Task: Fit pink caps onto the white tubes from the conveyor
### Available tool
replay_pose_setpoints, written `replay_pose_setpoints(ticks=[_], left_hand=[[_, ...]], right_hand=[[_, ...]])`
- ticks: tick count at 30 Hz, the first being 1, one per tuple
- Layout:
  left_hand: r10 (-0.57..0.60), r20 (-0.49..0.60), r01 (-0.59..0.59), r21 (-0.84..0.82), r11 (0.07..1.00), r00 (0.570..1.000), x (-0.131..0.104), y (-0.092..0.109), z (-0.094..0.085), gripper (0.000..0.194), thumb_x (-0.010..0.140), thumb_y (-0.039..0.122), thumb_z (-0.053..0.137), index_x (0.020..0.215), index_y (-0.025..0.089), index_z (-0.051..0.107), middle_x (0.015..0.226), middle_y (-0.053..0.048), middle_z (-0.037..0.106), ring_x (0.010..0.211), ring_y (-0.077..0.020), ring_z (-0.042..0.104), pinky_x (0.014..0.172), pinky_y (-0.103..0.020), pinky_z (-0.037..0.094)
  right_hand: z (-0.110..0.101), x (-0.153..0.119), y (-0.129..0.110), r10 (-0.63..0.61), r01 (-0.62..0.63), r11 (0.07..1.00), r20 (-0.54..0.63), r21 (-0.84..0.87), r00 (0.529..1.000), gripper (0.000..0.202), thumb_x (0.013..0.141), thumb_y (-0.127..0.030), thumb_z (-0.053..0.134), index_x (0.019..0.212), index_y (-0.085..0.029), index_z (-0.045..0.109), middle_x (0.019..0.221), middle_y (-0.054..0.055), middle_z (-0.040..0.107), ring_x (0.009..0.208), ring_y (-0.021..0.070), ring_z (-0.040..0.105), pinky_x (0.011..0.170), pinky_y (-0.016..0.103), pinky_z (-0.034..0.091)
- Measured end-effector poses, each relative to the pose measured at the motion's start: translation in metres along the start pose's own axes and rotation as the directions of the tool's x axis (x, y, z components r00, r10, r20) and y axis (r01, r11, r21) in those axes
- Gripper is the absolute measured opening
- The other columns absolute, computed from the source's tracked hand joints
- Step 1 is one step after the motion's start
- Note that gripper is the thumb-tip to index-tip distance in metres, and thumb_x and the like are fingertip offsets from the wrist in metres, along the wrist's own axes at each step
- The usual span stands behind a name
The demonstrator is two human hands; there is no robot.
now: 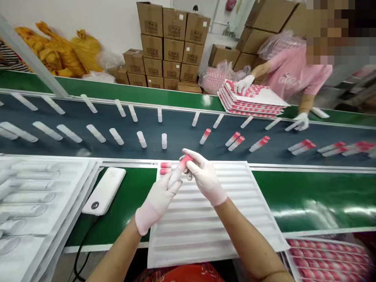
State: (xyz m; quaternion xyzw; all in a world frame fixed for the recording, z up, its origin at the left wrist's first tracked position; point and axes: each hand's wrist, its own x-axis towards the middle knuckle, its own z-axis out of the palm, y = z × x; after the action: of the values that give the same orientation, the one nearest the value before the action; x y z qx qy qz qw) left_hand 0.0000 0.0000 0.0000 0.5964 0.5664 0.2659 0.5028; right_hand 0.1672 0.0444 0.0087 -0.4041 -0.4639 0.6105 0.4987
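Both of my hands wear pale pink gloves and meet over a white ribbed tray. My left hand grips the white body of a tube. My right hand pinches that tube's pink cap end. Two pink-capped tubes lie in the tray's far left slots, just beyond my fingers. The tube is tilted, cap pointing up and to the right.
A dark conveyor belt carries several white tubes on the left and pink-capped tubes on the right. A white power bank lies left of the tray. Empty trays are stacked far left. A co-worker's gloved hand reaches the belt beside stacked filled trays.
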Motion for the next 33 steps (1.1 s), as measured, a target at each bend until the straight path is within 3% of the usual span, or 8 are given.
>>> replay_pose_setpoints(ticks=[6,11,14,16,19,23,27,33], left_hand=[[0.070,-0.065,-0.056,0.197,0.979,0.995,0.007,0.013,0.008,0.028,0.097,0.047,0.045,0.093,0.023,0.059,0.073,0.001,0.060,0.063,-0.0170,0.054,0.062,-0.028,0.038],[0.072,-0.063,-0.064,0.131,0.989,0.995,0.022,0.014,0.022,0.022,0.094,0.043,0.046,0.089,0.022,0.049,0.078,-0.002,0.061,0.070,-0.0191,0.057,0.065,-0.031,0.041],[0.018,0.248,0.019,-0.149,0.989,0.969,0.031,0.010,0.016,0.017,0.089,0.037,0.052,0.092,0.021,0.049,0.075,0.001,0.055,0.063,-0.0149,0.053,0.058,-0.027,0.043],[0.043,0.487,0.109,-0.280,0.954,0.872,0.032,0.009,0.007,0.015,0.089,0.035,0.050,0.093,0.021,0.048,0.068,0.004,0.047,0.053,-0.0114,0.043,0.049,-0.024,0.037],[0.072,0.583,0.107,-0.267,0.958,0.809,0.027,0.012,0.003,0.018,0.093,0.037,0.049,0.087,0.021,0.047,0.063,0.006,0.040,0.050,-0.0099,0.035,0.046,-0.023,0.033],[0.178,0.227,-0.167,-0.069,0.984,0.957,0.027,0.010,0.021,0.019,0.096,0.041,0.050,0.094,0.022,0.052,0.082,0.000,0.055,0.070,-0.0152,0.053,0.066,-0.028,0.050],[0.306,-0.021,-0.301,0.138,0.944,0.952,0.056,-0.008,0.033,0.017,0.090,0.032,0.057,0.103,0.021,0.059,0.101,-0.007,0.063,0.093,-0.0234,0.064,0.084,-0.039,0.057],[0.149,-0.505,-0.038,0.223,0.974,0.850,0.134,-0.012,0.006,0.081,0.085,0.026,0.069,0.154,0.019,0.028,0.154,-0.021,0.034,0.141,-0.0366,0.042,0.118,-0.055,0.034]], right_hand=[[-0.001,-0.006,-0.013,0.098,-0.104,0.982,-0.046,-0.159,0.994,0.030,0.076,-0.031,0.074,0.102,-0.017,0.068,0.071,-0.001,0.063,0.051,0.0088,0.050,0.046,0.023,0.043],[0.000,-0.011,-0.004,0.106,-0.145,0.970,-0.200,-0.193,0.974,0.024,0.076,-0.027,0.071,0.097,-0.018,0.065,0.066,-0.002,0.061,0.046,0.0084,0.049,0.044,0.023,0.040],[-0.013,-0.008,-0.004,0.098,-0.112,0.984,-0.106,-0.137,0.989,0.027,0.074,-0.024,0.072,0.099,-0.018,0.066,0.075,-0.001,0.065,0.052,0.0084,0.051,0.046,0.021,0.040],[-0.022,-0.006,-0.010,0.124,-0.121,0.987,0.022,-0.106,0.992,0.034,0.073,-0.021,0.070,0.107,-0.019,0.068,0.086,0.001,0.068,0.056,0.0082,0.051,0.046,0.020,0.039],[-0.026,-0.010,-0.020,0.169,-0.145,0.976,0.151,-0.161,0.974,0.037,0.074,-0.019,0.067,0.111,-0.020,0.072,0.090,0.001,0.067,0.060,0.0088,0.052,0.048,0.021,0.038],[-0.015,-0.022,-0.018,0.030,-0.020,0.966,0.037,-0.258,0.999,0.017,0.077,-0.019,0.064,0.090,-0.021,0.075,0.090,0.001,0.065,0.073,0.0130,0.059,0.063,0.025,0.048],[-0.025,-0.010,0.000,-0.160,0.058,0.886,-0.186,-0.461,0.969,0.016,0.078,-0.026,0.068,0.092,-0.023,0.075,0.091,0.001,0.067,0.081,0.0169,0.063,0.074,0.029,0.052],[-0.109,0.086,0.020,-0.411,-0.096,0.803,-0.662,-0.589,0.627,0.031,0.078,-0.039,0.067,0.097,-0.015,0.073,0.094,0.008,0.068,0.080,0.0207,0.065,0.077,0.034,0.054]])
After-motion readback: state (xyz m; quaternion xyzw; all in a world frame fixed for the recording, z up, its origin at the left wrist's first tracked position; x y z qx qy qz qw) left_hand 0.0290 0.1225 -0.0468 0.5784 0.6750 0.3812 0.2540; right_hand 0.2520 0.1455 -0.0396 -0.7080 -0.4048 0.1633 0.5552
